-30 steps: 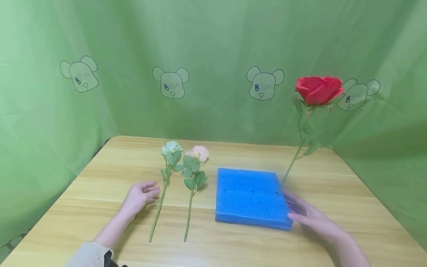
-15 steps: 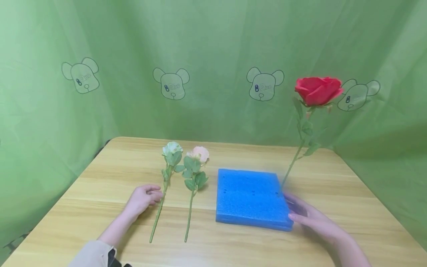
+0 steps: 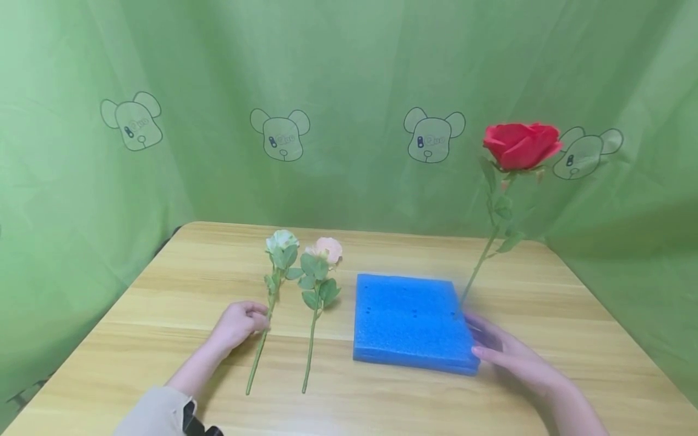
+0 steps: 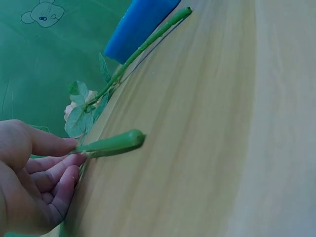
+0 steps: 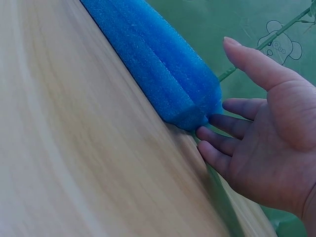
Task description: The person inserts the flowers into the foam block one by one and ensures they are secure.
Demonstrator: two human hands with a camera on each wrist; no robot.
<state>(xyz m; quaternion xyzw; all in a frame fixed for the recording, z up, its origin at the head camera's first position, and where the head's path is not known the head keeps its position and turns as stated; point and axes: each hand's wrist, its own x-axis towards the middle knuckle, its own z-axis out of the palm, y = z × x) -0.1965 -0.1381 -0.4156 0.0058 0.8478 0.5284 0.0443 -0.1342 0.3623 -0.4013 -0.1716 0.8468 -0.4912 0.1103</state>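
My left hand (image 3: pixel 240 326) pinches the stem of a pale greenish-white rose (image 3: pixel 282 241) that lies on the table; the left wrist view shows thumb and fingertips on its green stem (image 4: pixel 116 143). Just right of it lies a pale pink rose (image 3: pixel 329 249), apart from the hand. A flat blue foam block (image 3: pixel 411 324) with small holes on top sits right of the middle. At its right side is my right hand (image 3: pixel 515 358), fingers fairly straight and tips at the foam's edge (image 5: pixel 190 111). A tall red rose (image 3: pixel 521 147) stands tilted right in the foam's right edge.
The wooden table (image 3: pixel 180 290) ends at a green curtain (image 3: pixel 349 60) printed with bear heads, which hangs behind and at both sides. The red rose's leafy stem rises above the right hand.
My left hand has moved slightly right and closed its fingers on the white rose's stem. The right hand, the foam block and the red rose have stayed in place.
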